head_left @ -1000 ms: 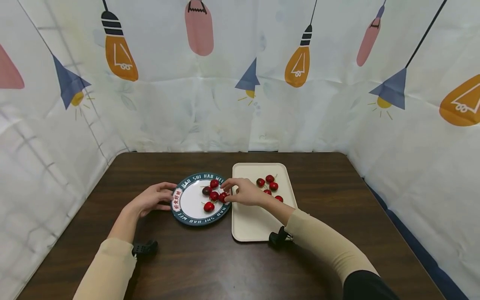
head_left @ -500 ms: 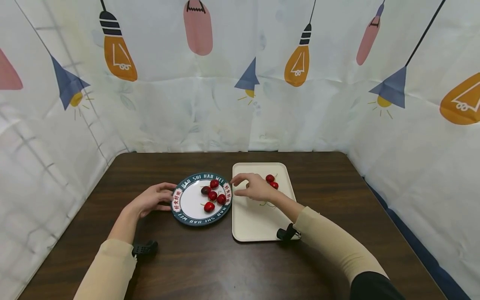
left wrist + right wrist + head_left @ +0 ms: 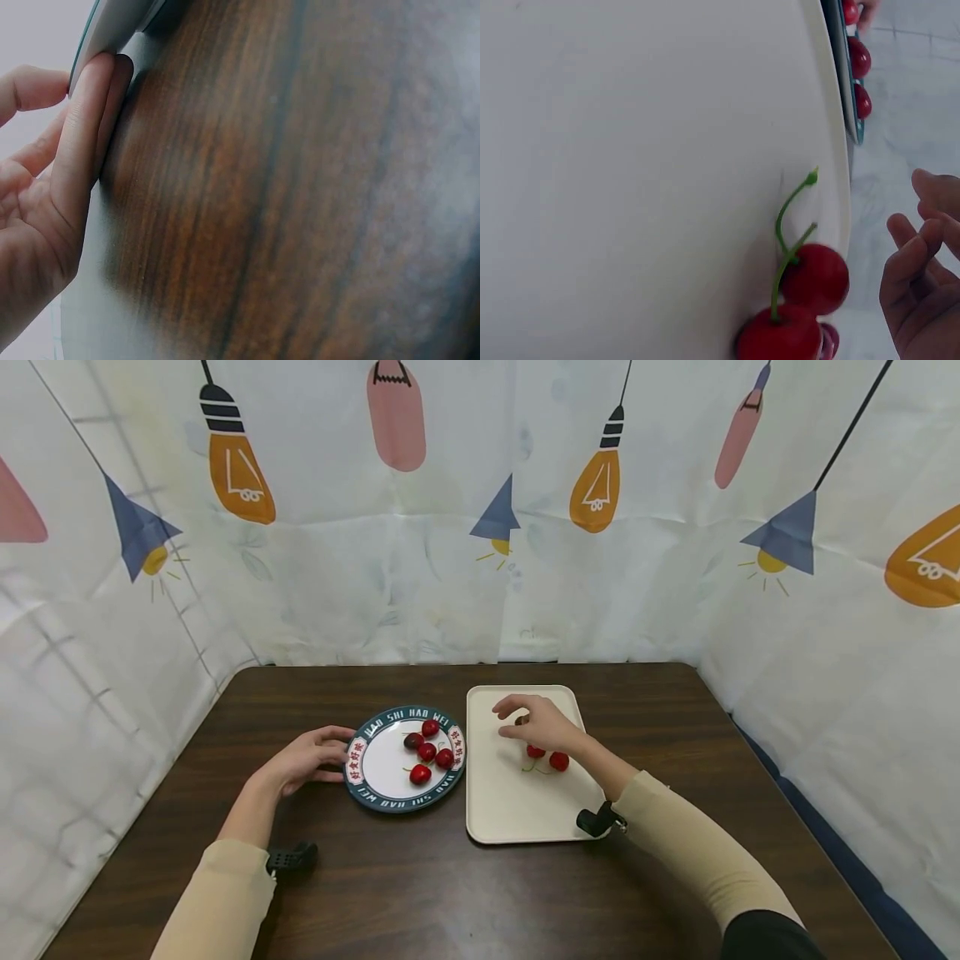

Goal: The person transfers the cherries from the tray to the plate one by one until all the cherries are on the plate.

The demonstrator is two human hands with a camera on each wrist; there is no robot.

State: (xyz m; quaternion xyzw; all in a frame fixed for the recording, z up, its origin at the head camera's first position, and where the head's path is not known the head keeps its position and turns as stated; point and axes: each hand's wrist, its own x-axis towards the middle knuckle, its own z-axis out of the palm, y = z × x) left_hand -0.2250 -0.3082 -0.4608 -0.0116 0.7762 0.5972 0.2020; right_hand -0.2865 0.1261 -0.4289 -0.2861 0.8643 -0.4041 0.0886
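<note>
A round plate (image 3: 382,777) with a dark teal lettered rim carries several red cherries (image 3: 420,774), one of them darker. My left hand (image 3: 307,756) holds its left edge; in the left wrist view, fingers (image 3: 84,112) lie on both sides of the rim. Over the cream rectangular tray (image 3: 510,810) hovers my right hand (image 3: 543,724), thumb and fingers parted with nothing between them. A dark cherry (image 3: 521,720) shows just behind its fingers. Two red cherries (image 3: 558,762) with green stems lie below the hand, which hides part of the tray.
The plate and tray stand side by side on a dark wooden table (image 3: 360,893), almost touching. A white curtain (image 3: 360,593) printed with lamps and bulbs surrounds the table at the back and sides. Each wrist wears a black strap (image 3: 292,857).
My right hand has moved right from the plate, where it was at a cherry, to above the tray's cherries. That cherry stays on the plate. My left hand has kept its place.
</note>
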